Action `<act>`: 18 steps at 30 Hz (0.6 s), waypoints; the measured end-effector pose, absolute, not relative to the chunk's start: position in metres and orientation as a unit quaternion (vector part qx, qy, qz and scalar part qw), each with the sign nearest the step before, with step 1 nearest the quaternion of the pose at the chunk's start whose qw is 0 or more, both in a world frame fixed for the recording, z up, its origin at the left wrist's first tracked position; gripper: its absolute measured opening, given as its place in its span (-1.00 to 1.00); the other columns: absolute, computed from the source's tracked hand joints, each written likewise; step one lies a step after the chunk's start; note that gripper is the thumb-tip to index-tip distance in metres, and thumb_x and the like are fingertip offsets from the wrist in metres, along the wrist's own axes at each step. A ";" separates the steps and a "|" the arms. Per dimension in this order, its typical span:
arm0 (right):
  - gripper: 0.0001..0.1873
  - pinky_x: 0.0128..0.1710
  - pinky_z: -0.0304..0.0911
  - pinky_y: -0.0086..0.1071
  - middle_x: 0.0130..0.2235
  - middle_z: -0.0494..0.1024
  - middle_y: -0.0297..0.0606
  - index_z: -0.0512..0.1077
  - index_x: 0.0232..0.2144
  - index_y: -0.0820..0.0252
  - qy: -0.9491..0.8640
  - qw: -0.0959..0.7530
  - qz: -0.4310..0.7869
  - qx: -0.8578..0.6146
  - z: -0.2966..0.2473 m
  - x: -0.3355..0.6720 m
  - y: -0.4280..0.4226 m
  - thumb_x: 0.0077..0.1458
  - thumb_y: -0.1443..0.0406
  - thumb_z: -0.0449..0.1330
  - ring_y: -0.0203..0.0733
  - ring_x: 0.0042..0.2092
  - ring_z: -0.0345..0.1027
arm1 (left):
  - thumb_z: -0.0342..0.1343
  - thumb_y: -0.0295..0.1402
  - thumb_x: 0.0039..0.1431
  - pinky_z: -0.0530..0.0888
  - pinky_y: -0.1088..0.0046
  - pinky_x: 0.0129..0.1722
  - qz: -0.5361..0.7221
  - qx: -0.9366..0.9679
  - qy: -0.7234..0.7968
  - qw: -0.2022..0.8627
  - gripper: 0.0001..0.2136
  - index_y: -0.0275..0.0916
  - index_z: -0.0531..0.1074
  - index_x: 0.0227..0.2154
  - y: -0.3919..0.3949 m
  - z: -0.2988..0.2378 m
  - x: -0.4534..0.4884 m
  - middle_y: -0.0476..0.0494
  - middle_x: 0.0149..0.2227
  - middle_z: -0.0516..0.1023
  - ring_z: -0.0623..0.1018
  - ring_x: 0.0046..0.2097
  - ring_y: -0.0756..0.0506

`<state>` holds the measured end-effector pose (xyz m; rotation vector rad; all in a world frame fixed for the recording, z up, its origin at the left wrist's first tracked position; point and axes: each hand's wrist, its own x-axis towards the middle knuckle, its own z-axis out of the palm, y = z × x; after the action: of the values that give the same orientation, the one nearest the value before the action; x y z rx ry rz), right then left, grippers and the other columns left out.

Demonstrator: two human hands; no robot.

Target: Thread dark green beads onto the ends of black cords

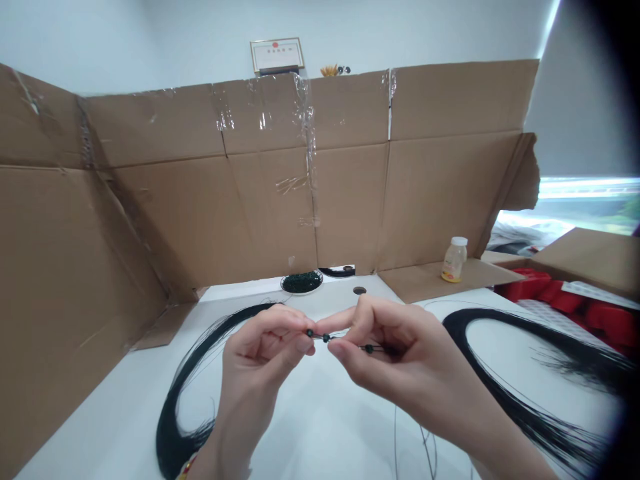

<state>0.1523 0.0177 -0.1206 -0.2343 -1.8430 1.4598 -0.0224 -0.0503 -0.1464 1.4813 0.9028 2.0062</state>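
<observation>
Close together above the white table, my two hands pinch a thin dark cord strung with small dark green beads (369, 349). My left hand (265, 353) is closed, thumb and forefinger at a bead on the cord's left end. Just right of it, my right hand (395, 340) is closed too, its fingertips beside another bead, with a further bead lying across its fingers. Loose cord ends (427, 443) hang below my right hand. Part of the cord is hidden inside the right palm.
Bundles of black cord curve on the table at left (173, 407) and right (465, 320). A dish of dark green beads (301, 283) stands at the back. Cardboard walls (260, 200) enclose the table. A bottle (455, 260) and a box with red items (590, 313) are at right.
</observation>
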 end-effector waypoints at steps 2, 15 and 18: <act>-0.64 -0.59 -0.12 -0.44 -0.18 0.64 -0.21 0.24 -0.52 0.19 -0.725 0.386 0.563 -0.095 -0.120 0.152 0.017 0.24 0.28 0.28 -0.45 -0.54 -0.11 | 0.40 -0.39 0.16 0.53 0.72 -0.33 0.733 0.540 0.331 0.249 -0.94 -0.06 0.68 -0.34 -0.051 -0.146 -0.022 0.04 -0.35 0.64 0.56 -0.39 0.10; -0.65 -0.60 -0.12 -0.43 -0.24 0.60 -0.30 0.31 -0.52 0.21 -0.787 0.401 0.457 -0.106 -0.128 0.156 0.020 0.25 0.23 0.30 -0.46 -0.55 -0.16 | 0.34 -0.42 0.23 0.53 0.71 -0.27 0.708 0.551 0.357 0.261 -0.91 -0.04 0.66 -0.29 -0.053 -0.145 -0.025 0.06 -0.29 0.63 0.57 -0.34 0.10; -0.67 -0.59 -0.12 -0.41 -0.28 0.59 -0.26 0.35 -0.50 0.21 -0.787 0.395 0.460 -0.115 -0.126 0.156 0.023 0.25 0.20 0.29 -0.43 -0.54 -0.11 | 0.31 -0.45 0.24 0.54 0.66 -0.27 0.686 0.579 0.361 0.252 -0.88 -0.04 0.66 -0.29 -0.056 -0.143 -0.030 0.05 -0.29 0.62 0.57 -0.33 0.07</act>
<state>0.1559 0.0228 -0.1264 -0.2924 -1.9950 1.1673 -0.0296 -0.0560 -0.1432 1.5748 0.9823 1.8670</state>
